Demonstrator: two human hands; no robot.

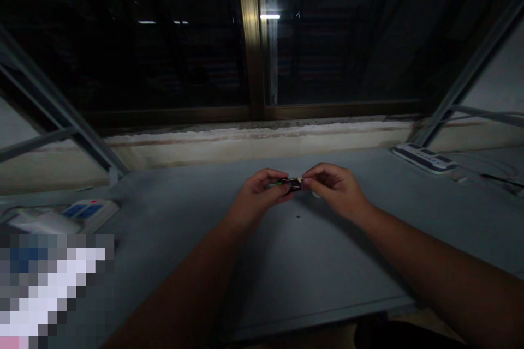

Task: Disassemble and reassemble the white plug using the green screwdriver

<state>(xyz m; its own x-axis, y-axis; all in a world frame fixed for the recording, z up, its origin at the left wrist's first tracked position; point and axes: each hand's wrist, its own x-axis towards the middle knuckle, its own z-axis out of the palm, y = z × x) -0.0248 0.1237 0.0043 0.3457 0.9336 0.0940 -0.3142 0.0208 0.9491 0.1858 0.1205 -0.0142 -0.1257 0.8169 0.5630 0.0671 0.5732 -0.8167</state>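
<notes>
Above the middle of the grey table, my left hand point(262, 191) is closed on a small dark piece with thin pale wires point(292, 182), thumb in front and fingers behind. A bit of green shows at the left end of this piece, and a cream-coloured bit sits on its right end. My right hand point(333, 188) pinches at that right end with thumb and forefinger; what lies between those fingertips is too small to make out. Part of a round white thing point(316, 194) shows just below the right fingers. On the table under the hands lies a tiny dark speck point(298, 217).
A white and dark power strip point(424, 158) with cables lies at the back right. At left stands a white device with blue panels and a red light point(92, 207), near a blurred-out patch. Metal uprights point(61, 103) flank a dark window behind the grey table point(172, 262).
</notes>
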